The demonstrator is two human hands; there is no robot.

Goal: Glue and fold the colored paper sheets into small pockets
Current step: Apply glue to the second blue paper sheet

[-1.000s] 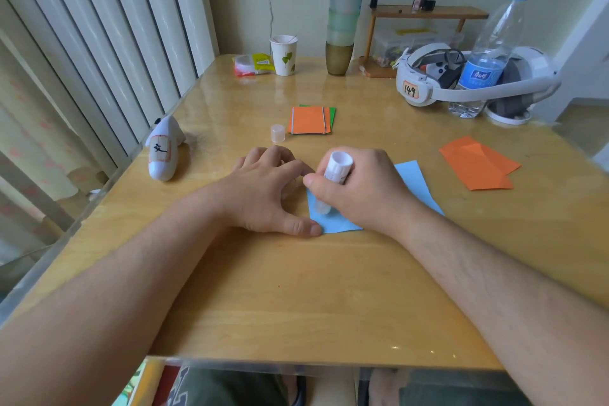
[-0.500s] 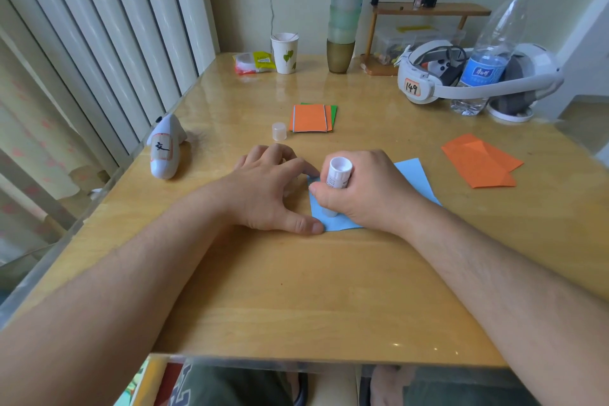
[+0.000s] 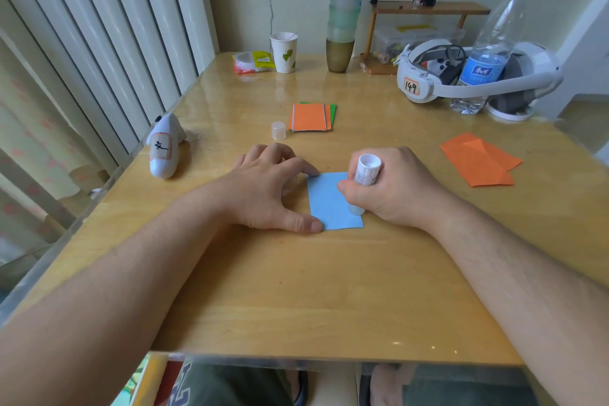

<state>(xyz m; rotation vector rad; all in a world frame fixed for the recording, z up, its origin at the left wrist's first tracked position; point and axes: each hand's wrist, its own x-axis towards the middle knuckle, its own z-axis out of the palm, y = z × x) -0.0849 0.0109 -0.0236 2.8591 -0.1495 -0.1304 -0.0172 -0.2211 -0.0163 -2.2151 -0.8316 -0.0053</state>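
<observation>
— What is on the surface (image 3: 296, 290)?
— A blue paper (image 3: 326, 199), pinned at its left edge by the left hand (image 3: 267, 188), fingers spread.
— And the right hand (image 3: 392, 188)?
— Curled around a glue stick (image 3: 364, 180) (tip down on the paper).

Legible markings on the table
Handwritten "149" on an orange tag on the white headset (image 3: 425, 82); one black handwritten character on the white controller (image 3: 163, 148); water bottle (image 3: 487, 53) label and glue stick (image 3: 365, 175) print too small to read
</observation>
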